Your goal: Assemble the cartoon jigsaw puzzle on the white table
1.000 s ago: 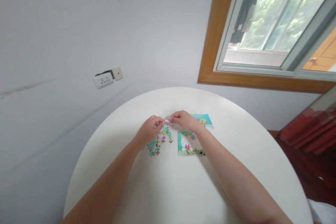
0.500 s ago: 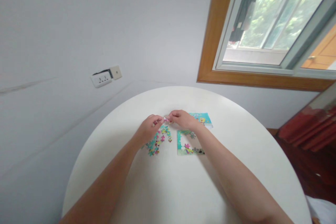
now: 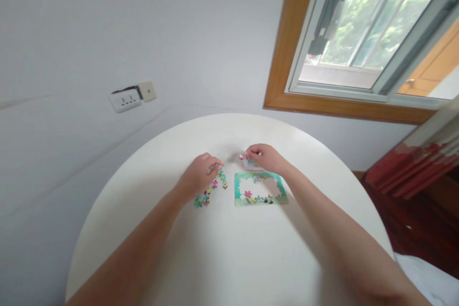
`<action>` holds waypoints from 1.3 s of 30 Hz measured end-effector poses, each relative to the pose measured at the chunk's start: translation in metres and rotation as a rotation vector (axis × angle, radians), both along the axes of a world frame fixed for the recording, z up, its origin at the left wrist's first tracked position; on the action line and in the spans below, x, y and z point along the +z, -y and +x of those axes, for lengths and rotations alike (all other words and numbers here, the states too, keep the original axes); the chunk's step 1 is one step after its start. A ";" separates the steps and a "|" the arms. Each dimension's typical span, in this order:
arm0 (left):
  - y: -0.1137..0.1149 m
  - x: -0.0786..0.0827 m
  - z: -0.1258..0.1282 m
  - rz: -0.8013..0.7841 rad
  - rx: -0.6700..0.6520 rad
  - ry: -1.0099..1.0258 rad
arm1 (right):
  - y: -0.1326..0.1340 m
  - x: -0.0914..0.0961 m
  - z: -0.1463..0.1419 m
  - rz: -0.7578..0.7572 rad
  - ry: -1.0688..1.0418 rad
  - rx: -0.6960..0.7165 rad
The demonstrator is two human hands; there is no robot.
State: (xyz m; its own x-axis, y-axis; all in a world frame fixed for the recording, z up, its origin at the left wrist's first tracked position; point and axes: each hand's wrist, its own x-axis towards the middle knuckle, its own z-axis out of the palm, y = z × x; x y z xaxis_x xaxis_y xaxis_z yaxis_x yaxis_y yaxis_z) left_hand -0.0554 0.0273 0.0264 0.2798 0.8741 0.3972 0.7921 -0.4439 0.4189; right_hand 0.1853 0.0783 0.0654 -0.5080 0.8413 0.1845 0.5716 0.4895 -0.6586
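On the round white table lies a small jigsaw frame with a teal border and a mostly bare middle. Left of it is a scatter of loose coloured pieces. My left hand rests on that scatter with its fingers curled over the pieces. My right hand is just beyond the frame's far edge and pinches a small puzzle piece at its fingertips. A picture card lies partly hidden under my right hand.
A white wall runs behind the table with a socket and switch on it. A wood-framed window is at the upper right. A red cloth-covered thing stands right of the table.
My hands have come apart: the right one carried the piece to the right above the frame, and the left one dropped onto the loose pieces. The view shifted slightly.
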 end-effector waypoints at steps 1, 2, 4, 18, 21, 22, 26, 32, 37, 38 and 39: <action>0.000 0.000 0.001 -0.004 -0.007 -0.001 | 0.005 -0.001 0.009 0.017 0.017 -0.009; 0.001 0.000 0.001 -0.007 -0.017 -0.001 | 0.010 -0.003 0.018 0.076 0.060 -0.017; 0.002 0.001 0.005 -0.010 -0.043 0.000 | 0.021 -0.009 0.035 0.147 0.133 -0.020; 0.018 -0.006 0.037 -0.011 -0.301 -0.137 | 0.067 -0.031 0.042 0.200 0.253 -0.173; 0.017 -0.006 0.037 -0.030 -0.307 -0.146 | 0.069 -0.032 0.031 0.187 0.258 -0.168; 0.018 -0.006 0.037 -0.036 -0.307 -0.149 | 0.069 -0.032 0.027 0.183 0.265 -0.161; 0.020 -0.002 0.038 -0.053 -0.313 -0.161 | 0.069 -0.032 0.017 0.171 0.324 -0.150; 0.023 -0.001 0.039 -0.096 -0.315 -0.178 | 0.069 -0.030 0.009 0.184 0.373 -0.149; 0.022 -0.003 0.040 -0.096 -0.329 -0.180 | 0.072 -0.035 0.010 0.230 0.382 -0.149; 0.022 -0.003 0.040 -0.094 -0.331 -0.181 | 0.073 -0.035 0.010 0.238 0.389 -0.147; 0.022 -0.003 0.040 -0.092 -0.332 -0.183 | 0.073 -0.035 0.011 0.245 0.398 -0.144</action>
State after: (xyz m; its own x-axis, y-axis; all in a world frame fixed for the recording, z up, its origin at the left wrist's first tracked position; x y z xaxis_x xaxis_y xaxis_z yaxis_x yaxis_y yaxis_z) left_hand -0.0154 0.0049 0.0231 0.6124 0.7537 0.2384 0.6768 -0.6557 0.3345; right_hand 0.1960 0.0050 0.0299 -0.4612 0.8643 0.2008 0.8286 0.5004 -0.2509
